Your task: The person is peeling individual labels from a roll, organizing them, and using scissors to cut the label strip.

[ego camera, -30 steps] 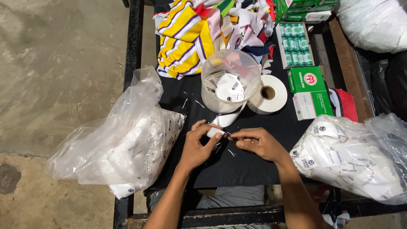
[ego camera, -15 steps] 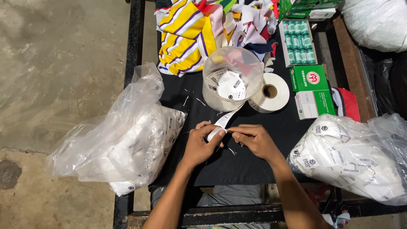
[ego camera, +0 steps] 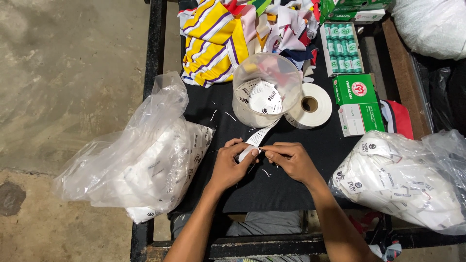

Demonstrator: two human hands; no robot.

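Both hands meeting mid-table over black cloth [ego camera: 272, 189]. Left hand [ego camera: 232, 167] curled shut round lower end of white label strip [ego camera: 256, 139]; thumb pressing it at the fold. Right hand [ego camera: 290, 161] pinched closed, fingertips on same strip end, touching left thumb. Strip long axis running diagonally, up and right from hands toward clear plastic tub [ego camera: 266, 90]; far end at tub's base. Both hands equally near strip; tub just beyond fingertips, straight ahead.

Containers: tub holding loose white printed labels. Clear bag at left [ego camera: 141, 160] stuffed with same kind of white labels, mouth open upward. Clear bag at right [ego camera: 403, 182] likewise full. White tape roll [ego camera: 310, 105] lying flat, touching tub's right side. Green box [ego camera: 358, 103] just right of roll. Open tray of green thread spools [ego camera: 342, 48] behind it. Striped fabric scraps [ego camera: 216, 36] piled at far edge.
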